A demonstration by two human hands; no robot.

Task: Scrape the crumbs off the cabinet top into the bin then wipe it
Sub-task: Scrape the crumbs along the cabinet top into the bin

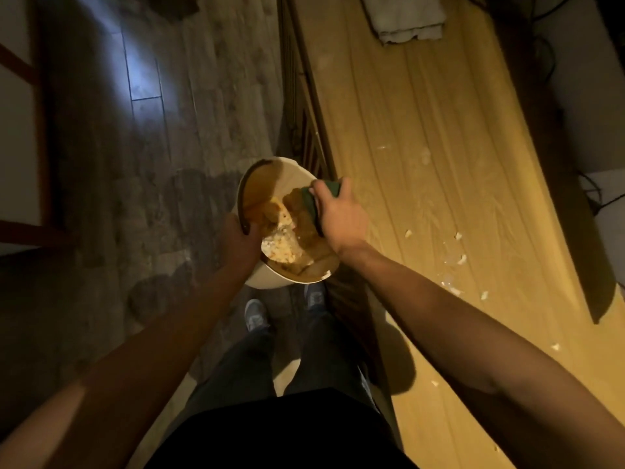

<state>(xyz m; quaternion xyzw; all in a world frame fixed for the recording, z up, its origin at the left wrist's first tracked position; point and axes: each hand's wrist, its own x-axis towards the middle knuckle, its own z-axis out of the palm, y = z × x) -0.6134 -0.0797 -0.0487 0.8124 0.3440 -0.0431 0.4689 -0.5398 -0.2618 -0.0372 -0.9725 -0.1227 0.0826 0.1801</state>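
Note:
My left hand (240,242) grips the left rim of a round cream bin (270,282), held up beside the cabinet's front edge. Paper and crumbs lie inside the bin. My right hand (341,214) is closed on a green sponge (329,188) over the bin's right rim, right at the cabinet edge. The wooden cabinet top (399,137) runs away from me on the right. Several white crumbs (461,258) lie scattered on the cabinet top, to the right of my right hand.
A folded grey-white cloth (404,18) lies at the far end of the cabinet top. Dark cables (592,194) run along the wall behind the cabinet. Wood floor (152,164) stretches to the left. My feet (255,314) stand below the bin.

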